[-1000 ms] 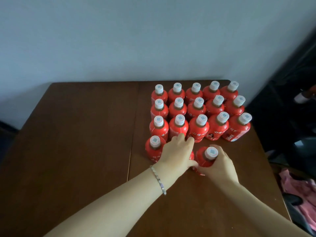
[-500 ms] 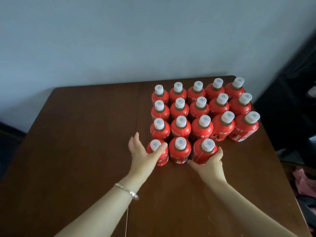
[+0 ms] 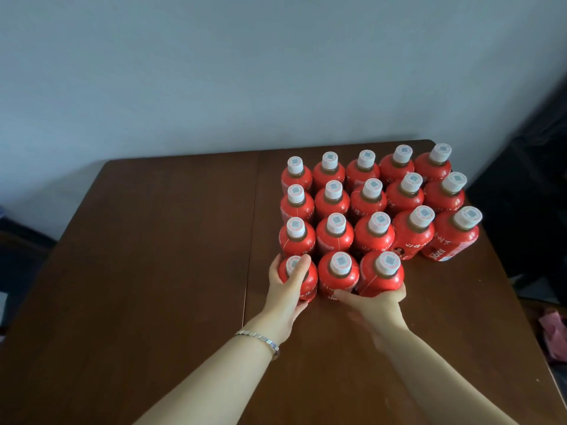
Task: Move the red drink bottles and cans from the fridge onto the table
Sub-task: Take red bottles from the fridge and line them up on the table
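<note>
Eighteen red bottles [image 3: 368,207] with white caps stand upright on the right half of the dark wooden table [image 3: 153,271]. They are packed touching, in three far rows of five and a near row of three. The left hand [image 3: 287,291] wraps the near-left bottle [image 3: 308,282] from its left side. Its grip holds the bottle, with the thumb lying over the shoulder next to the cap. The right hand [image 3: 379,305] cups the base of the near-right bottle [image 3: 380,276] from the near side. Its grip holds that bottle, and the thumb reaches left to the foot of the middle bottle [image 3: 337,276]. A silver bracelet [image 3: 259,337] circles the left wrist. A pale wall [image 3: 245,72] rises behind the table, and a pink cloth [image 3: 552,332] lies off its right edge.
</note>
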Demonstrator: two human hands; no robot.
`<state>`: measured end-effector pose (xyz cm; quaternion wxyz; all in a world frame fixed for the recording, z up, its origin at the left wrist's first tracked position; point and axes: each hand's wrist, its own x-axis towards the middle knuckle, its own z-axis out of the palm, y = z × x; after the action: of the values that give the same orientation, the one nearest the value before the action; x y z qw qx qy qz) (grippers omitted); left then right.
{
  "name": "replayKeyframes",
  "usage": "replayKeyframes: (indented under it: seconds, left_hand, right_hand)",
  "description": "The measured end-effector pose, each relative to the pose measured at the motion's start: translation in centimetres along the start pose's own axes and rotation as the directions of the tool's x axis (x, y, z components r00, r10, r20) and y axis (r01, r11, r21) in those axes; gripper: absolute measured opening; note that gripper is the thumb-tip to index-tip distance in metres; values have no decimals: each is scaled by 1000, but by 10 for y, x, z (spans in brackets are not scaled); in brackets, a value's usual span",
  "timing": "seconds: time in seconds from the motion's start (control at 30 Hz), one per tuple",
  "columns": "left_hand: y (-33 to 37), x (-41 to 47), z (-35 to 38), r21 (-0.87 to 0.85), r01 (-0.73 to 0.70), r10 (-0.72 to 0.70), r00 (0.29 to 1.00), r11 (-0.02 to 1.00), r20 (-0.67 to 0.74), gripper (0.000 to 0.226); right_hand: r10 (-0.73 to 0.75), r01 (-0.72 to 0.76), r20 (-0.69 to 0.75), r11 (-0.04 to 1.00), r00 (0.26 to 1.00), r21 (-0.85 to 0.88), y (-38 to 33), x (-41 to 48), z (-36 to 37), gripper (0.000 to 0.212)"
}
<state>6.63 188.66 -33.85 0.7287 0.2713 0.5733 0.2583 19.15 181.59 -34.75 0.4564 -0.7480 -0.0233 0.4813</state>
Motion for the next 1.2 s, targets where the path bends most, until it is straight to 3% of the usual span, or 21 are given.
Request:
replayKeyframes:
  seconds: [0.07,0.17,0.4,0.47,0.57,0.63,0.73,0.8,0.83,0.9,0.97,1.1,1.2]
  left_hand:
    - [-1,0,3,-22,-7,7,1000,1000,-19,63]
    - [-3,0,4,-45,-21,20,999,999,-26,60]
    - [0,2,2,-6,15,-15,999,1000,-35,61]
    - [3,-1,1,31,35,-35,999,999,-22,71]
    - [9,-14,2,157,83,-71,994,984,-82,97]
    - [12,-25,4,326,66,-1,981,943,-195,104]
    - [13,-43,6,601,-21,249,921,799,-299,85]
    - [17,-60,2,757,-160,464,862,634,-206,52]
    - [20,-64,0,809,-224,500,860,544,-98,34]
    - [28,-77,-2,868,-311,392,908,386,151,16]
    - [33,-91,-4,907,-338,186,936,251,298,28]
    - [37,-114,-2,914,-403,2,915,-54,404,37]
    - [39,-135,4,837,-496,-59,866,-231,497,32]
  right_hand:
    - [52,-61,46,978,998,197,-5,-3,6,120]
    - [84,-96,55,946,995,308,-10,-5,10,114]
    - [165,-179,88,965,982,193,-5,-14,9,110]
    - [184,-182,95,983,978,-27,0,-11,6,87]
    - [218,-166,183,950,959,-264,2,-16,-2,23]
    - [248,-155,270,934,930,-322,-3,-23,-8,10]
    - [198,31,376,852,905,-523,-15,-35,-19,16]
    - [137,153,414,790,900,-594,-24,-49,-28,25]
    - [103,212,417,739,903,-639,-28,-49,-31,27]
    - [31,292,399,631,917,-719,-33,-60,-37,30]
    - [-6,316,378,559,926,-766,-34,-75,-44,32]
    - [-29,282,305,472,952,-836,-29,-110,-61,37]
    - [-150,264,220,447,964,-855,-19,-143,-77,40]
